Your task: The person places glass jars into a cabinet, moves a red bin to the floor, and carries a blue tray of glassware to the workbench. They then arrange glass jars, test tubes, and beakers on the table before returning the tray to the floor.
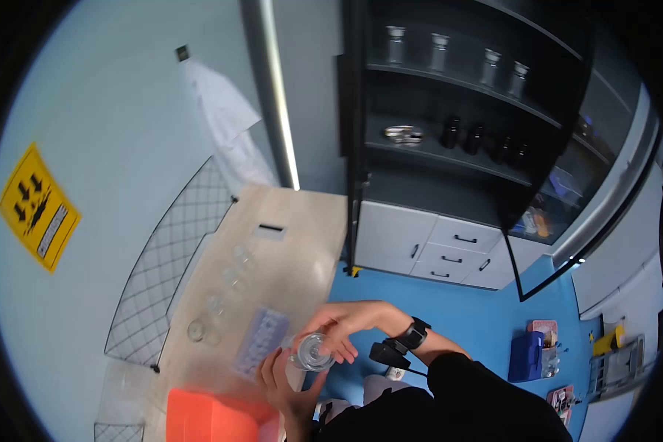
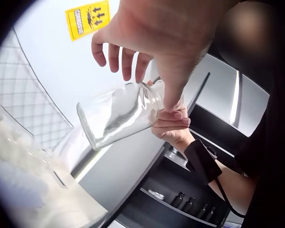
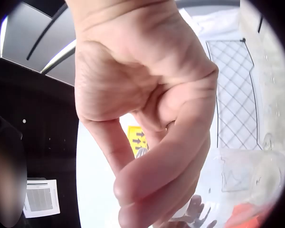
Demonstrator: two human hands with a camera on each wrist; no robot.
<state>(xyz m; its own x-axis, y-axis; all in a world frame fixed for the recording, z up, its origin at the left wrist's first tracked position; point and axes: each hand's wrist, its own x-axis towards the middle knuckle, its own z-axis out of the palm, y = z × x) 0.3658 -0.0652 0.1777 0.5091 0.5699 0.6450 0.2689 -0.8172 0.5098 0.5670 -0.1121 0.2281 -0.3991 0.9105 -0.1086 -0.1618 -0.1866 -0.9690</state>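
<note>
A clear glass bottle (image 1: 314, 353) is held in front of the body, above the edge of the table (image 1: 302, 243). In the left wrist view the bottle (image 2: 116, 114) lies tilted, its broad base toward the left. My right hand (image 1: 346, 324) grips it at the neck end; the fingers of the right hand (image 2: 173, 126) show behind the neck. My left hand (image 1: 283, 387) is beside the bottle with its fingers spread apart. The left thumb overlaps the neck in the left wrist view. Seen from the right wrist, curled fingers (image 3: 156, 175) hide most of the bottle.
On the table are a lavender rack (image 1: 261, 342), several small glass pieces (image 1: 214, 306) and a red-orange bin (image 1: 214, 416). A wire mesh panel (image 1: 173, 258) borders the wall side. An open cabinet (image 1: 449, 96) with shelved bottles stands ahead, its door (image 1: 523, 272) swung out.
</note>
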